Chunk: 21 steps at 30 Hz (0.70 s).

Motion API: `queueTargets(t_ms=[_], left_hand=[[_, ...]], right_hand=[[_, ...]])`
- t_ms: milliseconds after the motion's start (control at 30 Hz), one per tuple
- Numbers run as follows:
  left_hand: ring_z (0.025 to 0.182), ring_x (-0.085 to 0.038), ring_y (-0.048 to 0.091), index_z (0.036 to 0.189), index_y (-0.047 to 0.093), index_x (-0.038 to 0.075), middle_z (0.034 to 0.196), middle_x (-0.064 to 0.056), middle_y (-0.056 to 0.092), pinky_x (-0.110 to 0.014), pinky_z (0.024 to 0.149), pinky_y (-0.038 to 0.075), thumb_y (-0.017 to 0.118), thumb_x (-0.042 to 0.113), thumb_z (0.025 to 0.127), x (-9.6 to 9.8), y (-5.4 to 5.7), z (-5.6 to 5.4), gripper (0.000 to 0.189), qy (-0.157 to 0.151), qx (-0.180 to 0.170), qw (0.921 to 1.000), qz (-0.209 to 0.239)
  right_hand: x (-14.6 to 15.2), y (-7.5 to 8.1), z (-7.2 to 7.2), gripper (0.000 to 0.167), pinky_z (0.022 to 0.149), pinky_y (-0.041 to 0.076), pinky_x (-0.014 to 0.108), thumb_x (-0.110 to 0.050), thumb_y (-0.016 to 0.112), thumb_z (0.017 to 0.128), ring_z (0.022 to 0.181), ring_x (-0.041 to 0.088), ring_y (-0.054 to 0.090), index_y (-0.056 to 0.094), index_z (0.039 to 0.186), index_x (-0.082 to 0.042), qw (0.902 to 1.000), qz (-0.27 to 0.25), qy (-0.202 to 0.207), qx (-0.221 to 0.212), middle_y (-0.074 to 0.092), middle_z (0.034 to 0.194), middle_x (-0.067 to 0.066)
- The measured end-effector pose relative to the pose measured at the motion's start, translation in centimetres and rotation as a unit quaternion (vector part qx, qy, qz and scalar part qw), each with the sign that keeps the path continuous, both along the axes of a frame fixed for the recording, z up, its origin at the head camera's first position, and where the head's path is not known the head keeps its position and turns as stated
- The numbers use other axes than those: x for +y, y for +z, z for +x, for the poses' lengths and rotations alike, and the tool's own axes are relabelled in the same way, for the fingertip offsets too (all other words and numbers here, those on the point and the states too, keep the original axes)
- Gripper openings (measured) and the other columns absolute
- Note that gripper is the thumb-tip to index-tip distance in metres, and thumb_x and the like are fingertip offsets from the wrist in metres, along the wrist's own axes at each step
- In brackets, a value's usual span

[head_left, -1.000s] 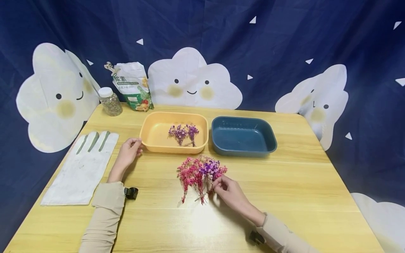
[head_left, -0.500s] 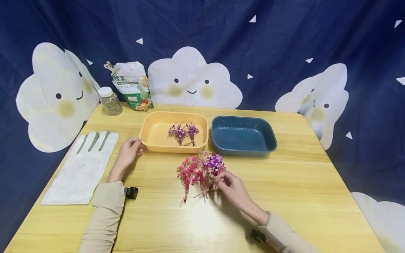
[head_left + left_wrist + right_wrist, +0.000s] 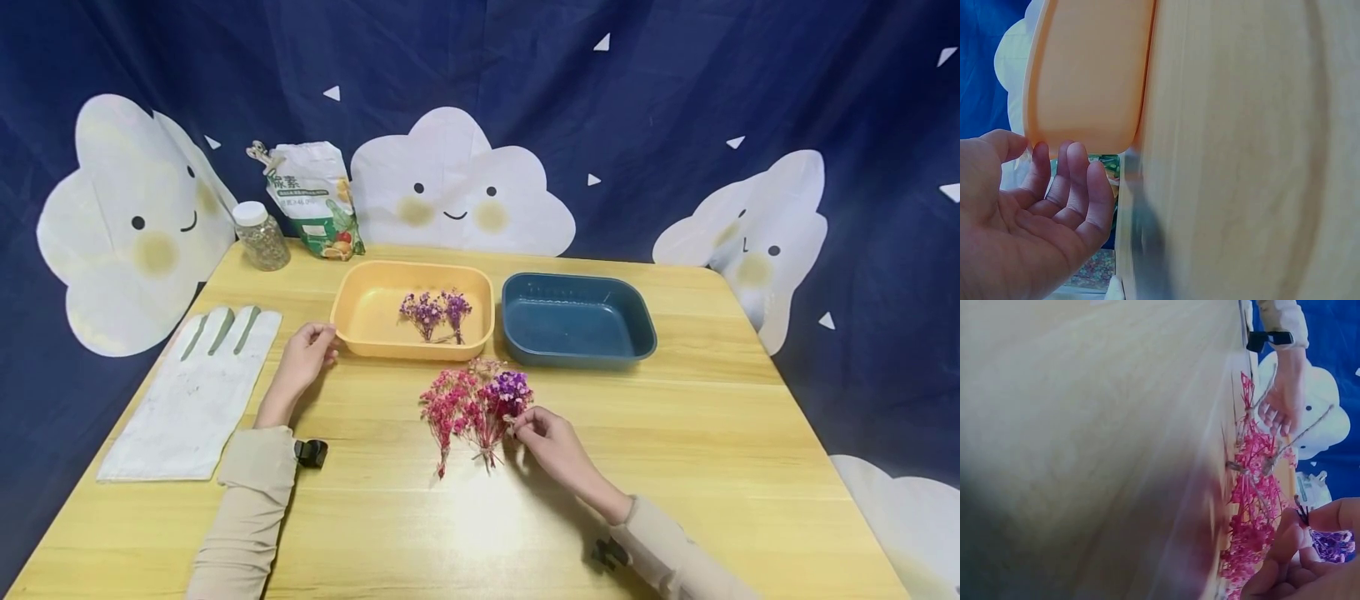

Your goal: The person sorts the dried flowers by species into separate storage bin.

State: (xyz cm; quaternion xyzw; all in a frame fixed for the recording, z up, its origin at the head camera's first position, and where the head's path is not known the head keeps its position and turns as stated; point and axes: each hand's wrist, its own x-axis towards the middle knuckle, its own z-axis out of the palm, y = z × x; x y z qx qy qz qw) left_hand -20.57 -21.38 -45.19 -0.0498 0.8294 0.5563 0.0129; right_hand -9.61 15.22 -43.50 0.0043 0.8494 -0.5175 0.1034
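Note:
My left hand (image 3: 303, 358) pinches the near left rim of the yellow plastic basin (image 3: 397, 350) between thumb and forefinger; its other fingers curl loosely in the left wrist view. Two small bunches of purple dried flowers (image 3: 423, 313) lie inside that basin. My right hand (image 3: 551, 446) pinches the stems of another bunch of purple dried flowers (image 3: 512, 390) between thumb and fingertips. In the right wrist view the dark stem ends (image 3: 1302, 512) poke out of this pinch. Bunches of pink dried flowers (image 3: 450, 404), tied with twine (image 3: 1269, 464), lie on the table just left of the right hand.
A dark blue basin (image 3: 577, 361) stands right of the yellow one. White gloves (image 3: 191, 408) with green stripes lie at the left edge. At the back left are a lidded jar (image 3: 262, 242) and a clipped bag (image 3: 311, 200). A cloud-patterned curtain (image 3: 615, 117) hangs behind the wooden table (image 3: 712, 450).
The right hand has lifted the purple bunch slightly away from the pink ones, moving a little to the right. Pink stems beside it have shifted. The left hand stays at the basin's rim.

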Motion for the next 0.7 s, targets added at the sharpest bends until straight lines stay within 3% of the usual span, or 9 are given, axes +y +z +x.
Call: queueTargets(t_ms=[233,500,700], left_hand=[[0.073,-0.002,0.055,0.119,0.047,-0.012,0.098,-0.013,0.057,-0.015,0.066,0.052,0.036,0.025,0.103,0.1,0.0,-0.1,0.042,0.002,0.001,1.0000,0.004],[0.071,-0.001,0.055,0.119,0.046,-0.013,0.098,-0.015,0.059,-0.015,0.064,0.052,0.037,0.025,0.103,0.1,0.1,-0.1,0.043,0.000,0.005,1.0000,0.008],[0.071,-0.001,0.054,0.121,0.046,-0.013,0.101,-0.018,0.059,-0.015,0.064,0.052,0.037,0.024,0.103,0.1,0.1,0.0,0.042,-0.001,0.003,1.0000,0.008]], right_hand=[[0.3,-0.7,-0.4,0.007,0.057,0.048,0.023,-0.004,0.057,0.086,0.060,0.018,0.056,0.062,0.091,-0.001,0.9998,0.007,-0.009,-0.016,0.064,0.076,0.007],[0.4,-0.2,-0.3,0.006,0.074,0.048,0.029,-0.005,0.058,0.087,0.067,0.018,0.058,0.063,0.091,-0.003,0.9996,0.013,-0.022,0.008,0.063,0.077,0.008],[0.3,0.4,-0.6,0.006,0.062,0.046,0.022,-0.003,0.060,0.085,0.069,0.015,0.052,0.063,0.090,-0.004,0.9987,0.019,-0.024,0.041,0.061,0.078,0.004]])
